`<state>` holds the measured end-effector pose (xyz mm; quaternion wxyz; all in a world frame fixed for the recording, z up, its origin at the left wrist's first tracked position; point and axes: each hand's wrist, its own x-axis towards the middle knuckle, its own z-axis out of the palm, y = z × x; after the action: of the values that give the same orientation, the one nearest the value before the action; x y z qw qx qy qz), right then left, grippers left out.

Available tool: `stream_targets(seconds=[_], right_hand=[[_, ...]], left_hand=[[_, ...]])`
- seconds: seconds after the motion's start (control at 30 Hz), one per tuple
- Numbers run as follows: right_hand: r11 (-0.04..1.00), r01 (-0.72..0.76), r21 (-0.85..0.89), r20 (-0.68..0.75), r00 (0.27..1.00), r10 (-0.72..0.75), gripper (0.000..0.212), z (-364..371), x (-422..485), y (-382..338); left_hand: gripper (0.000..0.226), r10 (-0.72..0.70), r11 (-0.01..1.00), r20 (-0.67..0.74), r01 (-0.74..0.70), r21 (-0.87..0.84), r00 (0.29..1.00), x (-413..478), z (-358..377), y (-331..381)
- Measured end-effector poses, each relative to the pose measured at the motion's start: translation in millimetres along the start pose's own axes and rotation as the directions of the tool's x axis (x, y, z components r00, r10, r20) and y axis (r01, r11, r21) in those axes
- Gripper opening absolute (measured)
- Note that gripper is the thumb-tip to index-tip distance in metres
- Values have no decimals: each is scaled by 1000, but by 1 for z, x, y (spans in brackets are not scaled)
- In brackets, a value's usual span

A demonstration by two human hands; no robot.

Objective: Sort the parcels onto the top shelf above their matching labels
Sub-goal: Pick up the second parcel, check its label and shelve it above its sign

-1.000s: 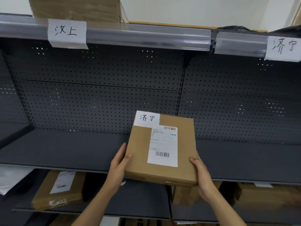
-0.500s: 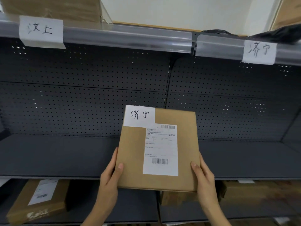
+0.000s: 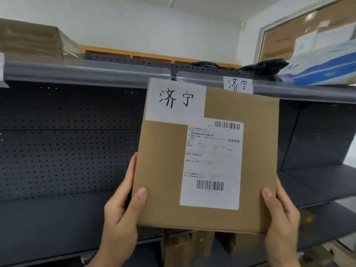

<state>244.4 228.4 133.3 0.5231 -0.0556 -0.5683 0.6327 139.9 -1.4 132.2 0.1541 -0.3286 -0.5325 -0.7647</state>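
Note:
A flat brown cardboard parcel [image 3: 163, 170] fills the middle of the view, face toward me, with a white handwritten tag at its upper left and a printed shipping label with barcodes. My left hand [image 3: 119, 216] grips its lower left edge and my right hand [image 3: 281, 218] grips its lower right corner. The parcel's top edge reaches the front rail of the top shelf [image 3: 86, 74]. A white shelf label [image 3: 238, 84] with the same two characters hangs on that rail just above the parcel's upper right, partly covered by it.
On the top shelf sit a large brown box [image 3: 30, 41] at left, black bagged parcels [image 3: 264, 67] and a white-and-blue package [image 3: 323, 64] at right. A dark pegboard back panel [image 3: 67, 141] and a grey middle shelf [image 3: 48, 228] lie behind the parcel. More boxes [image 3: 192, 247] sit below.
Both hands have lifted the parcel up and to the right, from middle-shelf height to the top shelf rail. My view has tilted up and right, so the matching label now sits just above the parcel.

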Motion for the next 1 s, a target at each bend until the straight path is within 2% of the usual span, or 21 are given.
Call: stream_targets(seconds=[0.03, 0.13, 0.23, 0.3, 0.4, 0.47, 0.53, 0.6, 0.7, 0.77, 0.87, 0.93, 1.0], right_hand=[[1000, 25, -13, -8, 1000, -25, 52, -1, 9, -10], [994, 79, -77, -8, 997, -80, 35, -6, 44, -34], [990, 94, -106, 29, 995, -91, 34, -2, 82, -64], [993, 59, -102, 49, 997, -54, 30, 6, 107, -84], [995, -74, -68, 82, 993, 80, 25, 19, 146, -108], [986, -147, -75, 155, 975, 157, 28, 28, 171, -122], [983, -158, -87, 258, 950, 176, 30, 38, 191, -135], [989, -116, -94, 312, 940, 140, 22, 48, 209, -145], [994, 8, -105, 382, 924, 33, 15, 62, 233, -152], [993, 83, -80, 463, 885, -37, 16, 68, 250, -151], [989, 112, -92, 561, 827, -41, 20, 72, 278, -141], [988, 120, -92, 560, 827, -49, 25, 74, 294, -129], [993, 110, -50, 498, 864, -70, 32, 79, 300, -121]], left_hand=[[46, 24, 1000, 25, -24, -9, 999, 11, 9, 6], [56, 109, 994, 101, -109, -9, 989, 46, 37, 27], [59, 148, 989, 136, -148, -13, 980, 85, 64, 48], [49, 144, 989, 168, -147, 4, 975, 112, 78, 59], [36, 112, 989, 202, -129, 71, 973, 145, 95, 75], [24, 92, 987, 217, -118, 108, 972, 166, 100, 82], [27, 89, 981, 242, -127, 147, 966, 187, 103, 89], [37, 70, 981, 223, -107, 159, 972, 206, 107, 94], [32, 24, 991, 199, -50, 127, 980, 237, 112, 98], [37, -44, 995, 211, 24, 97, 976, 254, 114, 98], [51, -141, 985, 260, 110, 131, 955, 276, 115, 96], [59, -154, 983, 264, 119, 143, 952, 285, 118, 95], [63, -142, 984, 237, 111, 140, 961, 294, 123, 91]])
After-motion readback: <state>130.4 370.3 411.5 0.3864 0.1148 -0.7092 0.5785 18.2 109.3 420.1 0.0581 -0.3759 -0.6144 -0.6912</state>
